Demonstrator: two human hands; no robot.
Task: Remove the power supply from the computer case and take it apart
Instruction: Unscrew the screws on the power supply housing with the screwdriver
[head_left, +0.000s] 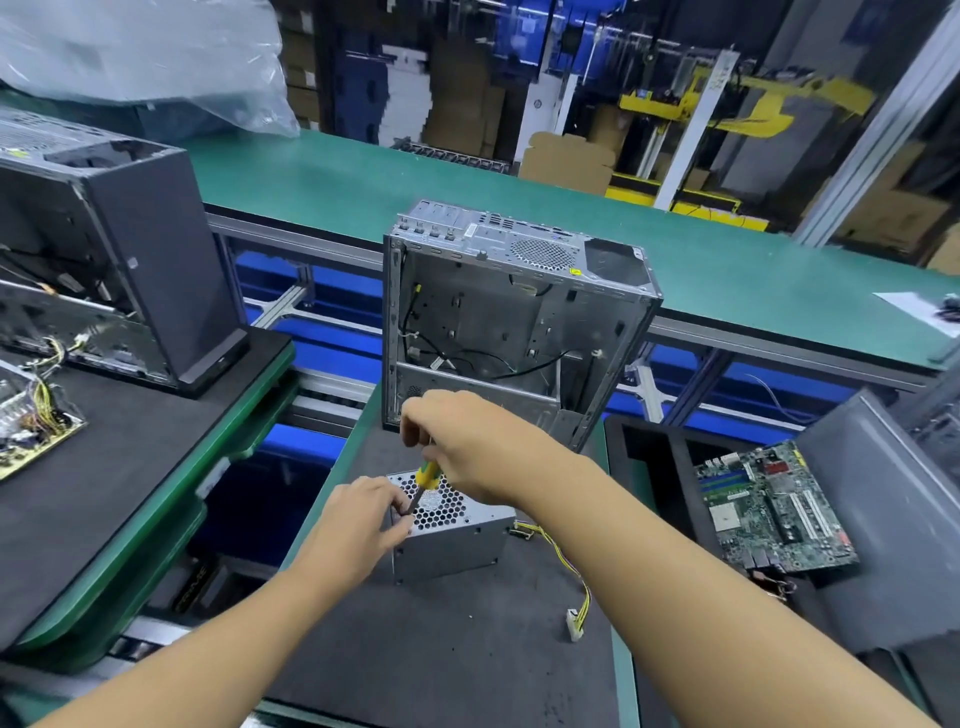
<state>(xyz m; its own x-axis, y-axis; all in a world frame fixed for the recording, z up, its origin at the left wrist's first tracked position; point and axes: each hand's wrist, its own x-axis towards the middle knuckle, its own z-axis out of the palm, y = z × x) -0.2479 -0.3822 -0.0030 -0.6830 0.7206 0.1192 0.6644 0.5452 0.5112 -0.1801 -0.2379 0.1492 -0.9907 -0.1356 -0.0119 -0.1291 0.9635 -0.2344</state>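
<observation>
The grey metal power supply (452, 545) sits on the dark mat, its honeycomb fan grille facing up, with yellow cables (571, 582) trailing to the right. Behind it stands the empty silver computer case (514, 317), open side towards me. My right hand (467, 441) grips a yellow-green screwdriver (427, 475) whose shaft points down at the supply's top left corner. My left hand (363, 519) rests on that corner and pinches the screwdriver shaft near its tip.
A green motherboard (769, 509) lies in a black tray at the right. A dark computer case (119, 260) and a loose circuit board (36, 421) sit on the left mat. A green conveyor belt (519, 176) runs behind the case.
</observation>
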